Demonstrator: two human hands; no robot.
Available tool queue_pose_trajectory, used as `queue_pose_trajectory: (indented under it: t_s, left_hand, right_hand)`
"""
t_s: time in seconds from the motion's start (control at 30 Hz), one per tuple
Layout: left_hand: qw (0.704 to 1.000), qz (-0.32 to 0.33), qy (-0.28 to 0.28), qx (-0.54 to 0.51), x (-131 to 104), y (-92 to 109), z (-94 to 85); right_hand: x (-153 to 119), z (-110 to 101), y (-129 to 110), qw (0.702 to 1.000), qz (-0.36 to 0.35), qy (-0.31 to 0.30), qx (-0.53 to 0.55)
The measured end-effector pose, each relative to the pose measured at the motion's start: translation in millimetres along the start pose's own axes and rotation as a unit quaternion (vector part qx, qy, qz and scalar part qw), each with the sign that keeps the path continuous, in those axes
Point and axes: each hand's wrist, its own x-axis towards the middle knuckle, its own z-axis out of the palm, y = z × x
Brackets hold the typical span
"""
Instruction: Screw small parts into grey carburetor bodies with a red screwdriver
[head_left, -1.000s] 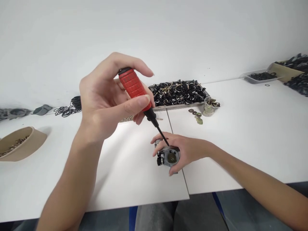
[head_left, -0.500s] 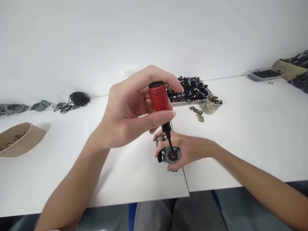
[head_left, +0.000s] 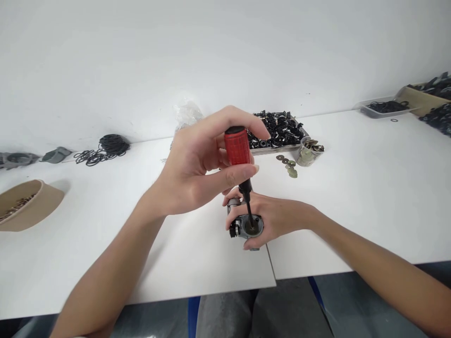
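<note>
My left hand (head_left: 200, 171) is closed round the red handle of a screwdriver (head_left: 238, 148), thumb in front and index finger arched past the top. The shaft points down, slightly tilted, and its tip sits in the round recess of a grey mechanical part (head_left: 260, 229). Against the white table, my right hand (head_left: 269, 218) grips that part, its fingers wrapped over it and pointing left. A black fitting (head_left: 234, 230) shows on the part's left side. The screw under the tip is too small to make out.
Behind my hands stands a tray of black metal pieces (head_left: 278, 131), beside a clear cup of brass-coloured plates (head_left: 308, 152) and several loose discs (head_left: 291, 172). Black rings (head_left: 112, 146) lie at back left. A beige bowl (head_left: 45, 199) is at left, a plastic tray (head_left: 387, 112) at back right.
My left hand and the screwdriver handle have shifted slightly right and down, bringing the screwdriver more upright. The tip stays in the recess, and my right hand keeps its hold on the part.
</note>
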Motion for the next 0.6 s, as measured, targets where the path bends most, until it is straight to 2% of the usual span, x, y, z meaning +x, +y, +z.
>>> queue_pose_trajectory:
  t_s: [0.4, 0.6]
  left_hand:
    - [0.996, -0.068, 0.032, 0.05, -3.7, 11.5, 7.1]
    - [0.997, 0.001, 0.026, 0.075, -3.1, 20.0, 13.3]
  right_hand:
    - [0.6, -0.9, 0.1, 1.0, 0.007, -0.008, 0.004]
    - [-0.7, -2.6, -4.5, 0.999, 0.027, -0.013, 0.028]
